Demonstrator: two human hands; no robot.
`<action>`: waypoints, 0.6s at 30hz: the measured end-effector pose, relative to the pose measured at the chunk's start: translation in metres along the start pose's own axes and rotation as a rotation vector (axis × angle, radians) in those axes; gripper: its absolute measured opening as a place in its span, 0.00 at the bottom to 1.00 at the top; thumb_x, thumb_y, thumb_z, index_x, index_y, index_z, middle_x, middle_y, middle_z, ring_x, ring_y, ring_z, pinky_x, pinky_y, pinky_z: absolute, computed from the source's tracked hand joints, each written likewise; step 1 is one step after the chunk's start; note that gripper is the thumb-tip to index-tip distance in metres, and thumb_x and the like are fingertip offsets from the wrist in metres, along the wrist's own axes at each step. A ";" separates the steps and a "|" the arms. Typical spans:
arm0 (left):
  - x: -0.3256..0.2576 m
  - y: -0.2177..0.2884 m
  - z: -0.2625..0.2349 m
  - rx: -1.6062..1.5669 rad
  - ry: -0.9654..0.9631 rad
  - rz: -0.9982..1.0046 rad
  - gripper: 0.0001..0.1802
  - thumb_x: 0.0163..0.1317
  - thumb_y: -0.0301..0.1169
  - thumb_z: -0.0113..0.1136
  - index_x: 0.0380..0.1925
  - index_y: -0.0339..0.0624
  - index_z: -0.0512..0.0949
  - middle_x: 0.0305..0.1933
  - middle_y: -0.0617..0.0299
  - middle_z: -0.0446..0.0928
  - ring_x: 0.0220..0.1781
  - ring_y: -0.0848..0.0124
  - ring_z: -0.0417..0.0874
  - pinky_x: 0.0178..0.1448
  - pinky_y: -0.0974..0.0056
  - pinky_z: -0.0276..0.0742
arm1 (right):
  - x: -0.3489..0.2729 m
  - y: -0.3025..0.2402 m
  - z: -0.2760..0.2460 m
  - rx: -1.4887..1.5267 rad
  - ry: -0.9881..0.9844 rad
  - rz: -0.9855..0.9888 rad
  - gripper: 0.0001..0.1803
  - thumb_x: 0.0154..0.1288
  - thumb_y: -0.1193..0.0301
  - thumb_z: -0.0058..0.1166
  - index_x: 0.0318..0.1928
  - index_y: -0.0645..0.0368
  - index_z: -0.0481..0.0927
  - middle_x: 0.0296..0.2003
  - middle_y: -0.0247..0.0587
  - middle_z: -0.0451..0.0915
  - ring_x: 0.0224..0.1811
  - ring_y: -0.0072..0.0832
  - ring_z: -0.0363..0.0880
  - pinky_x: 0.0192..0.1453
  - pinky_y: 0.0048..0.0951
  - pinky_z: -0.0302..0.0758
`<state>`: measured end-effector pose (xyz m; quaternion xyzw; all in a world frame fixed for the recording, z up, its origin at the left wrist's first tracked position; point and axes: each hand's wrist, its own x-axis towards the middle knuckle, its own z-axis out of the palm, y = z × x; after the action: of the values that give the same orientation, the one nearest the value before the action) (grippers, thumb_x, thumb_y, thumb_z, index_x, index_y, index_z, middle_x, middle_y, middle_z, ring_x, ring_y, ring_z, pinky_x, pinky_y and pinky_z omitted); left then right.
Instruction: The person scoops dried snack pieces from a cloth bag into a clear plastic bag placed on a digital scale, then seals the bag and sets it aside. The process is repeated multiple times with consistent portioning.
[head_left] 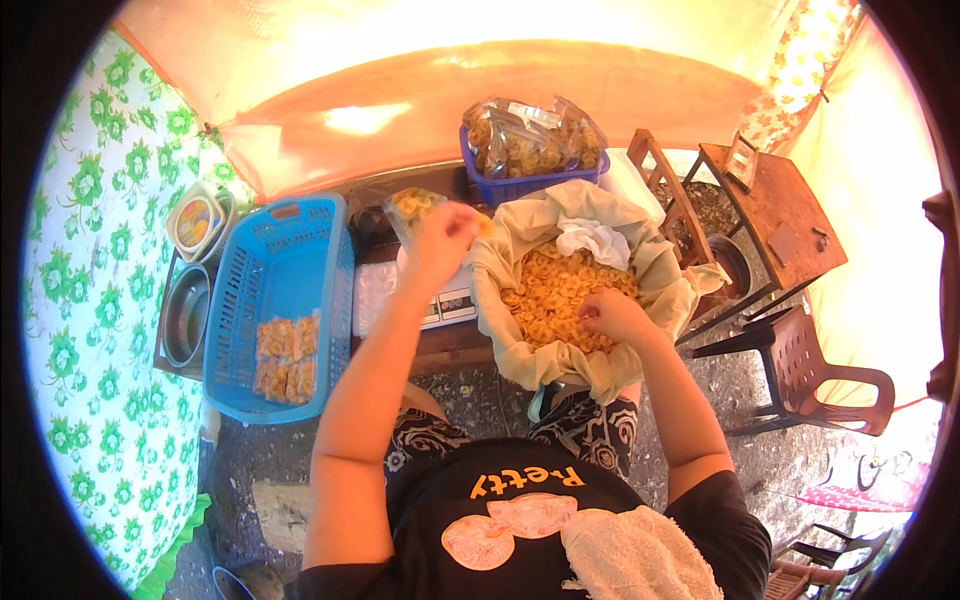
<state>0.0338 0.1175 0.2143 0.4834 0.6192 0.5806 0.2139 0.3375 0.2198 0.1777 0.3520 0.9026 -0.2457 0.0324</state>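
Centrally sitting on the surface: a cloth-lined basket heaped with yellow chips. Resting on the chips at the heap's near-right edge: right hand, fingers curled down into them, pinching a few. Hovering just left of the basket, above a white scale: left hand, fingertips closed on a chip beside a clear bag. Lying further left of the basket: a blue crate holding small filled packets. Standing behind the basket: a blue tub of bagged chips.

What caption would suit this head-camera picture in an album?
Seated person's right hand digs into a cloth-lined basket of chips while the left hand fills a bag.
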 end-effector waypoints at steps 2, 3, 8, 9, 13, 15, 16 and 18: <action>0.019 0.006 -0.031 0.088 0.143 0.063 0.07 0.60 0.26 0.60 0.38 0.38 0.80 0.32 0.58 0.82 0.35 0.72 0.82 0.41 0.68 0.76 | -0.007 -0.007 0.008 -0.070 0.081 -0.053 0.09 0.53 0.67 0.61 0.33 0.57 0.82 0.32 0.44 0.81 0.36 0.39 0.79 0.40 0.37 0.75; 0.024 0.009 -0.044 0.114 0.234 0.144 0.06 0.60 0.25 0.59 0.37 0.37 0.80 0.33 0.58 0.83 0.35 0.73 0.82 0.42 0.67 0.77 | -0.008 -0.010 0.010 -0.070 0.121 -0.073 0.08 0.53 0.67 0.61 0.32 0.58 0.82 0.31 0.44 0.81 0.35 0.39 0.79 0.39 0.37 0.75; 0.048 0.014 -0.096 0.349 0.272 0.148 0.06 0.59 0.26 0.59 0.36 0.37 0.80 0.35 0.55 0.82 0.38 0.66 0.84 0.44 0.64 0.77 | 0.002 -0.026 -0.016 0.184 -0.009 0.076 0.08 0.53 0.68 0.61 0.32 0.59 0.81 0.27 0.42 0.81 0.31 0.35 0.80 0.37 0.35 0.75; 0.049 0.012 -0.098 0.373 0.248 0.139 0.06 0.58 0.26 0.59 0.35 0.38 0.80 0.35 0.54 0.82 0.38 0.64 0.84 0.44 0.63 0.77 | 0.007 -0.033 -0.022 0.214 0.026 0.053 0.08 0.54 0.68 0.61 0.32 0.60 0.81 0.26 0.42 0.81 0.31 0.34 0.80 0.36 0.34 0.74; 0.051 -0.003 -0.089 0.448 0.146 0.112 0.07 0.56 0.25 0.58 0.35 0.39 0.81 0.35 0.53 0.82 0.40 0.61 0.83 0.46 0.61 0.77 | 0.030 -0.075 -0.051 0.304 0.227 -0.102 0.09 0.57 0.69 0.60 0.34 0.62 0.80 0.26 0.41 0.80 0.29 0.31 0.78 0.36 0.30 0.73; 0.049 -0.009 -0.084 0.493 0.115 0.105 0.08 0.56 0.25 0.58 0.36 0.39 0.81 0.36 0.53 0.82 0.41 0.61 0.83 0.45 0.61 0.77 | 0.052 -0.101 -0.062 0.291 0.322 -0.184 0.09 0.58 0.69 0.60 0.35 0.62 0.80 0.27 0.42 0.81 0.29 0.32 0.78 0.36 0.31 0.74; 0.050 -0.012 -0.083 0.458 0.117 0.107 0.08 0.57 0.26 0.58 0.37 0.39 0.81 0.35 0.52 0.81 0.38 0.61 0.82 0.44 0.60 0.77 | 0.065 -0.115 -0.066 0.314 0.380 -0.262 0.09 0.58 0.69 0.59 0.36 0.62 0.80 0.27 0.41 0.81 0.30 0.32 0.78 0.37 0.31 0.74; 0.049 -0.017 -0.086 0.437 0.197 0.158 0.09 0.57 0.26 0.58 0.38 0.39 0.81 0.36 0.52 0.81 0.37 0.61 0.81 0.43 0.60 0.76 | 0.094 -0.144 -0.071 0.372 0.451 -0.362 0.09 0.58 0.69 0.59 0.37 0.61 0.80 0.29 0.41 0.81 0.31 0.33 0.79 0.37 0.31 0.74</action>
<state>-0.0653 0.1173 0.2334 0.5063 0.7082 0.4920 -0.0030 0.1812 0.2208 0.2790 0.2317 0.8746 -0.3236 -0.2768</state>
